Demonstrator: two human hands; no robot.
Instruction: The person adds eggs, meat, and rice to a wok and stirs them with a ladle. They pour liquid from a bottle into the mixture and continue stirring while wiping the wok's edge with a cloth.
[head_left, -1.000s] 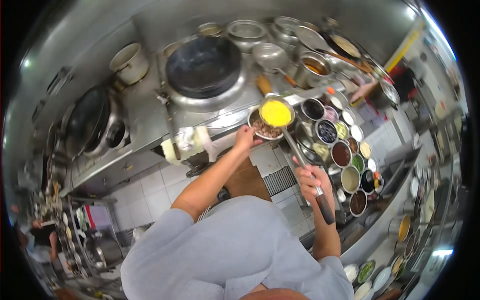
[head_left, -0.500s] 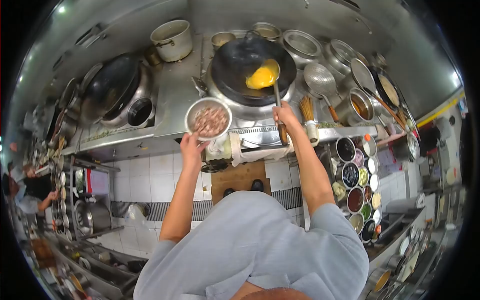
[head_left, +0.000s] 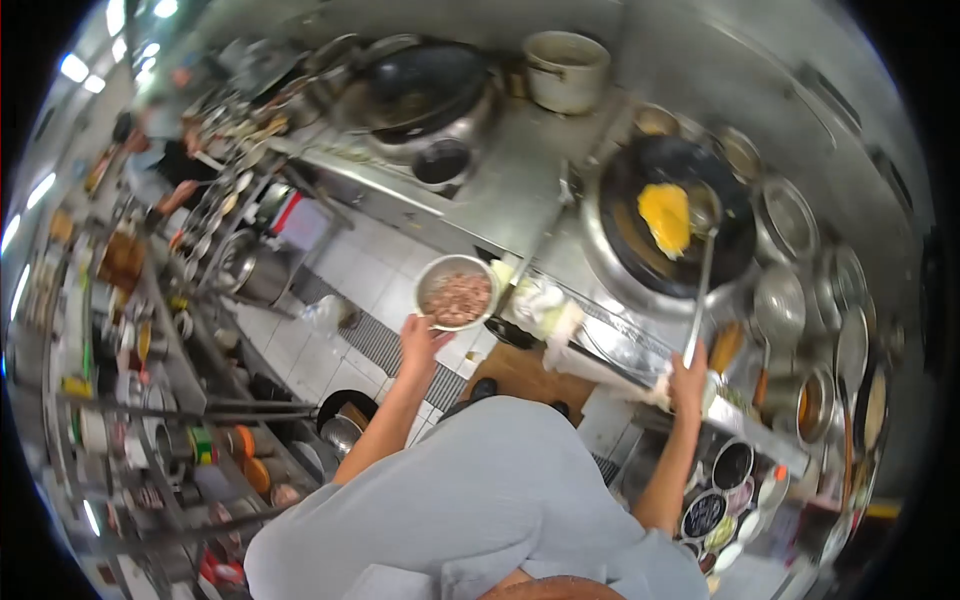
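Note:
My left hand (head_left: 424, 340) grips the rim of a metal bowl (head_left: 424, 277), which is held out over the floor in front of the counter. Small pieces of pinkish meat (head_left: 460, 298) fill its bottom. My right hand (head_left: 687, 378) is closed round the handle of a long ladle (head_left: 706, 272). The ladle's head rests inside a black wok (head_left: 735, 200) on the stove. A yellow mass that looks like egg (head_left: 665, 218) lies in the wok, just left of the ladle's head.
Another wok (head_left: 420, 85) and a pale pot (head_left: 567, 72) stand farther left on the counter. To the right are a perforated skimmer (head_left: 780, 300) and a metal pot (head_left: 815, 400). Ingredient containers (head_left: 733, 465) sit low at right. A co-worker (head_left: 155, 165) stands at far left.
My view has turned left. The bowl of meat has moved away from the stove edge, out over the floor. The egg has left the ladle and lies in the wok.

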